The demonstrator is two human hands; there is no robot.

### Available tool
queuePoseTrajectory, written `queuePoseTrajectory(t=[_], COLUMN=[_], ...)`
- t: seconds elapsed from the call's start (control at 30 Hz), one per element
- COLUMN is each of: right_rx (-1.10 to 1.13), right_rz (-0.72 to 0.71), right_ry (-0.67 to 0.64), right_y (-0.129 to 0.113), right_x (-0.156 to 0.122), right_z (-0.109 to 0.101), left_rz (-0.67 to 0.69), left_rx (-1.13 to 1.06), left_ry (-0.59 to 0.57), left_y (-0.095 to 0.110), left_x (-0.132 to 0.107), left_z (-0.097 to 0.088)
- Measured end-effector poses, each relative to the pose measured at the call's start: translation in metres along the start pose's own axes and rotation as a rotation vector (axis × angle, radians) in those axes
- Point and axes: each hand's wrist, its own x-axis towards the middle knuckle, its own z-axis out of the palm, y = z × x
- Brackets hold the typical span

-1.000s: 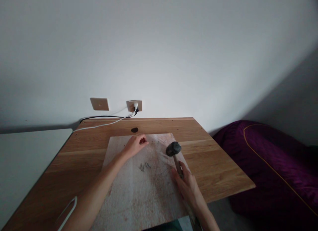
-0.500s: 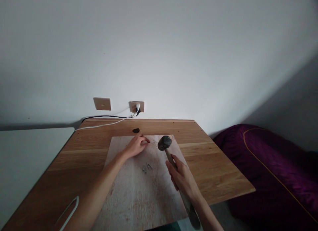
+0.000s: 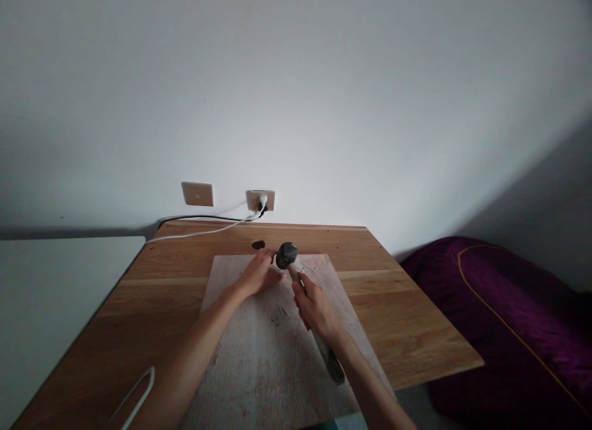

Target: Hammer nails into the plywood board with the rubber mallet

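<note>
A pale wooden board [image 3: 259, 368] lies on a wooden desk [image 3: 157, 294]. My left hand [image 3: 256, 274] rests on the board's far part, its fingers pinched together on something too small to make out. My right hand [image 3: 315, 306] is closed round the handle of a hammer [image 3: 296, 276]. The hammer's dark head [image 3: 287, 255] sits right beside my left fingertips, just above the board. A few small nails [image 3: 279, 316] lie loose on the board between my two hands.
A wall socket [image 3: 260, 200] with a white plug and a blank plate [image 3: 197, 194] sit above the desk's far edge. White and black cables [image 3: 203, 227] run along it. A white wire loop [image 3: 136, 398] lies near left. A purple cushion [image 3: 509, 319] is right, a white surface [image 3: 50, 294] left.
My right hand has swung the hammer leftward and away from me, bringing its head from the board's right side up to my left fingertips. My left hand has stayed put.
</note>
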Motion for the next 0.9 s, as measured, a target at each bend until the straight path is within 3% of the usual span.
queuePoseTrajectory(t=[0.2, 0.37, 0.57, 0.8, 0.9], right_rx=[0.077, 0.123, 0.05, 0.12, 0.038], right_rz=[0.025, 0.106, 0.155, 0.078, -0.006], right_ry=[0.039, 0.049, 0.001, 0.067, 0.027], right_y=[0.006, 0.017, 0.03, -0.001, -0.011], right_x=[-0.008, -0.04, -0.067, -0.039, -0.018], right_z=[-0.006, -0.011, -0.018, -0.021, -0.021], left_rz=[-0.041, -0.07, 0.001, -0.022, -0.02], left_rx=[0.034, 0.075, 0.073, 0.074, 0.059], left_ry=[0.0, -0.039, -0.068, -0.073, -0.089], left_y=[0.0, 0.006, 0.005, 0.003, 0.005], left_x=[0.0, 0.002, 0.002, -0.002, -0.002], left_z=[0.002, 0.001, 0.001, 0.002, 0.0])
